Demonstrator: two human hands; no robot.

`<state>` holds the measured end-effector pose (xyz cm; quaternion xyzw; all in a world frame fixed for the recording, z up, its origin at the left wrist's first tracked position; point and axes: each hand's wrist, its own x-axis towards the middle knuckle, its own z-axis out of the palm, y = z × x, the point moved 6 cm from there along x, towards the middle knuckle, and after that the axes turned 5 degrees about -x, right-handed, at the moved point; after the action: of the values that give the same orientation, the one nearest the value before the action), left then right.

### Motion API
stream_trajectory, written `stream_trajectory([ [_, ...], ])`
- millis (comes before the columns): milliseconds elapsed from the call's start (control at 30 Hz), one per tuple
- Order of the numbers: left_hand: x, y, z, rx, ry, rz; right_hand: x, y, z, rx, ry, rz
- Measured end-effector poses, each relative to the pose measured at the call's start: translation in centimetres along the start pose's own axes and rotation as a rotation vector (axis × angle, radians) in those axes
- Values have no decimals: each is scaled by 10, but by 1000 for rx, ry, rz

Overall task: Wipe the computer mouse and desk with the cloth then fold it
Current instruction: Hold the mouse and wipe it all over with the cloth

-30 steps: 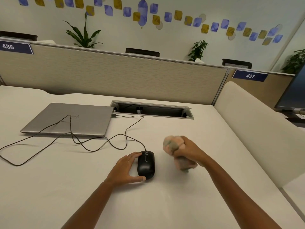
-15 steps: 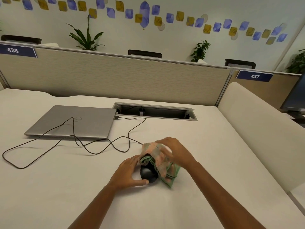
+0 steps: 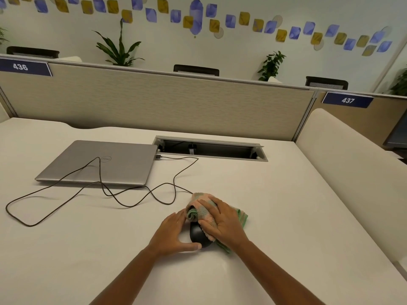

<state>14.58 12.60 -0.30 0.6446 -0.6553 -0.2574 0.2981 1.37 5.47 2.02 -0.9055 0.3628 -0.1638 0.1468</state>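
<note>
A black computer mouse (image 3: 197, 236) lies on the white desk (image 3: 286, 216), its front half hidden under a crumpled pink and green cloth (image 3: 199, 211). My right hand (image 3: 222, 223) lies flat on top of the cloth and presses it onto the mouse. My left hand (image 3: 174, 235) cups the mouse from the left side, thumb along its near edge and fingers against its left flank. The mouse's black cable (image 3: 123, 201) runs off to the left in loops.
A shut silver laptop (image 3: 103, 164) lies at the back left with the cable crossing its lid. Behind the mouse an open cable tray (image 3: 211, 148) is sunk into the desk. A beige partition (image 3: 154, 102) closes the back, and a padded divider (image 3: 352, 164) the right.
My right hand brought the bunched cloth from the air at the right down onto the mouse and now presses it flat there. My left hand stayed against the mouse.
</note>
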Motion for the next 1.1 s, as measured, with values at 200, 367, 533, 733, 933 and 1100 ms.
stream_trajectory([
  [200, 0, -1, 1, 17, -7, 6, 20, 7, -1, -31, 23, 151],
  [367, -1, -1, 1, 12, -18, -5, 35, 15, 2, -131, 45, 301],
  [533, -2, -2, 0, 29, -19, -30, 39, 18, 5, -137, 65, 373],
  [733, -2, 0, 0, 24, -27, -53, 16, 7, 0, -110, 95, 403],
  [933, -3, 2, 0, 14, -16, -43, -26, -15, -7, 30, 71, 424],
  [1100, -2, 1, 0, 19, -15, -27, -53, -9, -27, 375, 1, 449],
])
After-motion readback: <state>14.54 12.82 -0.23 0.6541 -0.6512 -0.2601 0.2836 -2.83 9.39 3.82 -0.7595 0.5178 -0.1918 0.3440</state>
